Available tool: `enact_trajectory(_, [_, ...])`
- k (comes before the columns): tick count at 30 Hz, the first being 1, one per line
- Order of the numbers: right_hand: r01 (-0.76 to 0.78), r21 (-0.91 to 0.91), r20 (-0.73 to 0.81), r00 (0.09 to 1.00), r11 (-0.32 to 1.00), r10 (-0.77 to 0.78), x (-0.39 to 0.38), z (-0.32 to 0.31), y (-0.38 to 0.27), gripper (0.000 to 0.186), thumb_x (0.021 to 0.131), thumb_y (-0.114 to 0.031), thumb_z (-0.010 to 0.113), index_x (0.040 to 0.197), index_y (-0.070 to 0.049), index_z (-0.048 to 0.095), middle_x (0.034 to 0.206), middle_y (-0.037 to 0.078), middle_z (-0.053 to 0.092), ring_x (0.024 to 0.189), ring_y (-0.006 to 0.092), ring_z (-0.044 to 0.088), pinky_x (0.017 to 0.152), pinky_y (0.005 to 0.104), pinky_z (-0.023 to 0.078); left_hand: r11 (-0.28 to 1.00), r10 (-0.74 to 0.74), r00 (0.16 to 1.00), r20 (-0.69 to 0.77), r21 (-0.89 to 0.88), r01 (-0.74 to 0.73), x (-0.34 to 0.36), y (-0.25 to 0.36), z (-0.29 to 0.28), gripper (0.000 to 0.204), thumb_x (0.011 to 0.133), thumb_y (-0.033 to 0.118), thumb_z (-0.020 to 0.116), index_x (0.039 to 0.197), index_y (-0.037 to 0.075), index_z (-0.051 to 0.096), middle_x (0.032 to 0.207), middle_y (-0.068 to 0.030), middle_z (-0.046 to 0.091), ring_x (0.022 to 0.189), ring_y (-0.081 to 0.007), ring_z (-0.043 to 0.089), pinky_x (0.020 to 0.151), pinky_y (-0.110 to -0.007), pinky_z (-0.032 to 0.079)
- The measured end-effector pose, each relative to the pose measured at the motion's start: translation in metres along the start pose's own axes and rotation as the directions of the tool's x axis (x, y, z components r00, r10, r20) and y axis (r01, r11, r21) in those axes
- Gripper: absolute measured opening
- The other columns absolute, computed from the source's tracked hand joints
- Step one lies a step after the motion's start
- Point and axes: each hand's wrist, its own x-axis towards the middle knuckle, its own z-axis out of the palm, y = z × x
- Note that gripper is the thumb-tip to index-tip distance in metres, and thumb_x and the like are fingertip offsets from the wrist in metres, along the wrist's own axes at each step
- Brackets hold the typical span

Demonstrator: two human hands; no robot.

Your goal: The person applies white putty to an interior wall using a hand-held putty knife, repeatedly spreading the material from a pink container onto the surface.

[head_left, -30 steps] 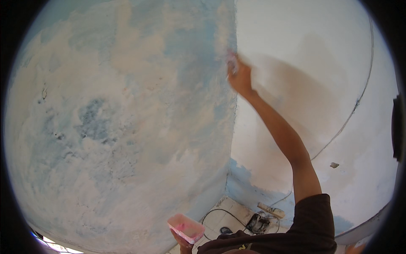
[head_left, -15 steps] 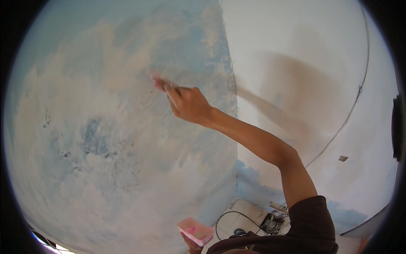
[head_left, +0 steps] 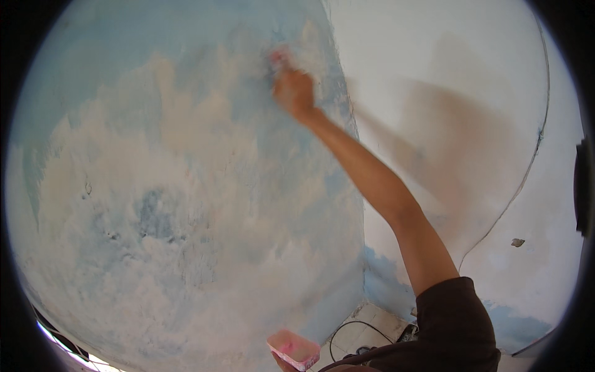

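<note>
Higher than half a second ago, the right hand (head_left: 294, 92) stands at upper centre, left of the corner (head_left: 363, 260); open wall (head_left: 130, 136) extends to the left rim. Its fingers close around a blurred pink tool (head_left: 279, 59). At lower centre, the left hand (head_left: 282, 363), mostly hidden, grips a pink tub (head_left: 304, 358).

Over my feed I count two hands, a far right hand (head_left: 294, 92) and a near left hand (head_left: 283, 364); one blurred pinkish tool (head_left: 279, 59); one pink rectangular tub (head_left: 310, 358); two walls, a left wall (head_left: 204, 155) and a right wall (head_left: 387, 49); one wall cable (head_left: 540, 135); one black floor cable (head_left: 356, 322); one dark sleeve (head_left: 455, 316).
</note>
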Motion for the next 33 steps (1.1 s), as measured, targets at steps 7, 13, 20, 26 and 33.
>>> enact_trajectory(7, [0.46, 0.395, -0.247, 0.887, 0.795, -0.39, -0.035, -0.033, 0.021, 0.05, 0.085, 0.001, 0.063, 0.134, -0.007, 0.063, 0.081, 0.017, 0.072, 0.055, 0.0285, 0.063, 0.05, 0.0364, 0.051, 1.0, -0.01, 1.0, 0.004, 0.025, 0.01, 0.007, -0.01, 0.006, 0.079, 0.09, 0.077, 0.045, 0.141, 0.017, 0.045, 0.132, -0.0084, 0.055, 0.114, -0.0374, 0.06, 0.095, -0.06, 0.051])
enact_trajectory(13, [-0.098, 0.122, -0.274, 0.953, 0.988, 0.128, 0.085, -0.028, 0.166, 0.028, 0.091, -0.013, 0.061, 0.116, -0.002, 0.069, 0.082, 0.027, 0.07, 0.078, 0.0444, 0.069, 0.075, 0.0528, 0.054, 1.0, -0.002, 1.0, 0.006, 0.02, 0.002, 0.015, -0.024, 0.013, 0.078, 0.09, 0.077, 0.045, 0.141, 0.017, 0.045, 0.132, -0.0083, 0.055, 0.114, -0.0373, 0.06, 0.095, -0.06, 0.051])
enact_trajectory(20, [0.075, 0.003, -0.19, 0.979, 0.997, -0.073, 0.097, 0.015, 0.103, 0.053, 0.078, -0.012, 0.068, 0.131, -0.014, 0.065, 0.101, 0.015, 0.072, 0.075, 0.0367, 0.069, 0.072, 0.0499, 0.055, 1.0, 0.002, 1.0, -0.002, 0.015, -0.002, 0.025, -0.035, 0.018, 0.078, 0.09, 0.076, 0.045, 0.141, 0.017, 0.046, 0.132, -0.0082, 0.055, 0.115, -0.037, 0.059, 0.095, -0.06, 0.051])
enact_trajectory(26, [0.556, 0.337, -0.259, 0.831, 0.76, -0.493, 0.003, -0.029, -0.021, 0.053, 0.083, -0.002, 0.066, 0.135, -0.013, 0.063, 0.078, 0.014, 0.071, 0.057, 0.0268, 0.064, 0.05, 0.0364, 0.052, 0.999, 0.04, 0.999, -0.027, 0.006, -0.04, 0.022, -0.034, 0.015, 0.077, 0.091, 0.076, 0.045, 0.141, 0.017, 0.046, 0.132, -0.0081, 0.055, 0.115, -0.0369, 0.059, 0.095, -0.06, 0.051])
enact_trajectory(33, [-0.016, 0.236, -0.15, 0.987, 0.972, 0.052, 0.064, -0.022, 0.132, 0.04, 0.092, -0.012, 0.062, 0.132, -0.01, 0.064, 0.083, 0.022, 0.071, 0.076, 0.042, 0.068, 0.074, 0.0526, 0.054, 0.999, 0.036, 0.999, -0.029, 0.017, -0.035, 0.028, -0.036, 0.024, 0.077, 0.091, 0.076, 0.045, 0.141, 0.017, 0.046, 0.132, -0.008, 0.055, 0.115, -0.0367, 0.059, 0.095, -0.06, 0.051])
